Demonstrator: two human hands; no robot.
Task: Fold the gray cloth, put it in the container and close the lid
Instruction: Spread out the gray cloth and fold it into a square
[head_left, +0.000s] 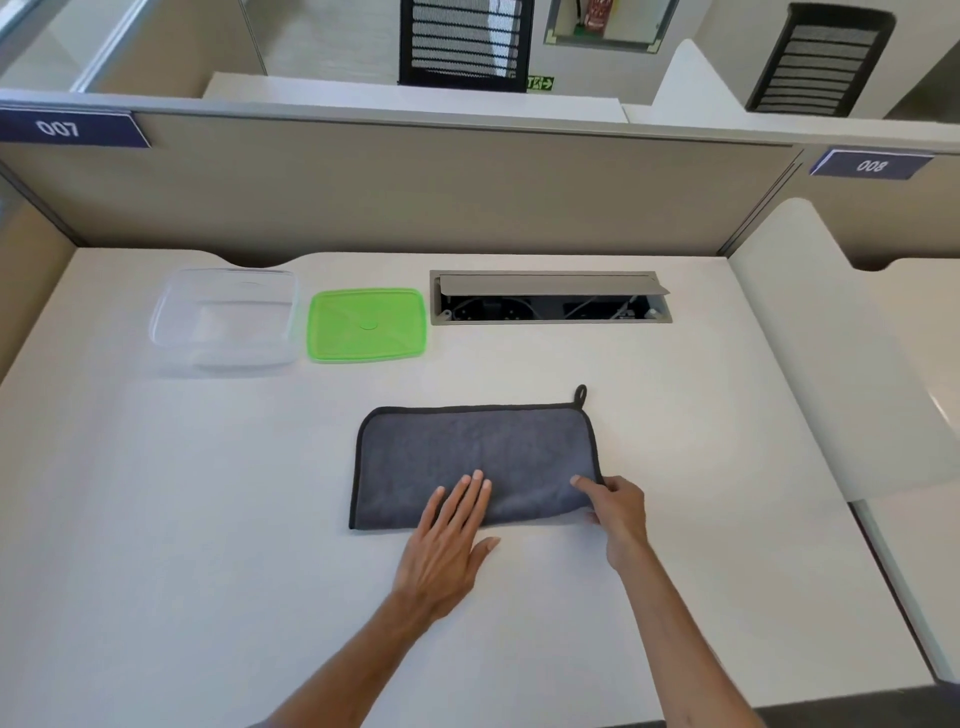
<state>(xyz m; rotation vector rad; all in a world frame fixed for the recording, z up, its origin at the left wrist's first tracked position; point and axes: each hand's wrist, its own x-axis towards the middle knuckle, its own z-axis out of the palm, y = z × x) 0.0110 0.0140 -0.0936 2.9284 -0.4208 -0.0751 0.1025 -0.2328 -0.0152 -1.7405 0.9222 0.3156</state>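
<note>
The gray cloth (467, 447) lies folded in half on the white desk, its hanging loop at the far right corner. My left hand (452, 540) rests flat on the cloth's near edge, fingers spread. The cloth's near right corner is pinched between thumb and fingers of my right hand (615, 512) and lifted slightly. The clear plastic container (226, 319) stands open and empty at the far left. Its green lid (366, 325) lies flat on the desk just right of it.
An open cable hatch (550, 299) is set into the desk (208, 493) at the far right of the lid. Beige partition panels wall the desk at the back and the left. A second desk adjoins on the right.
</note>
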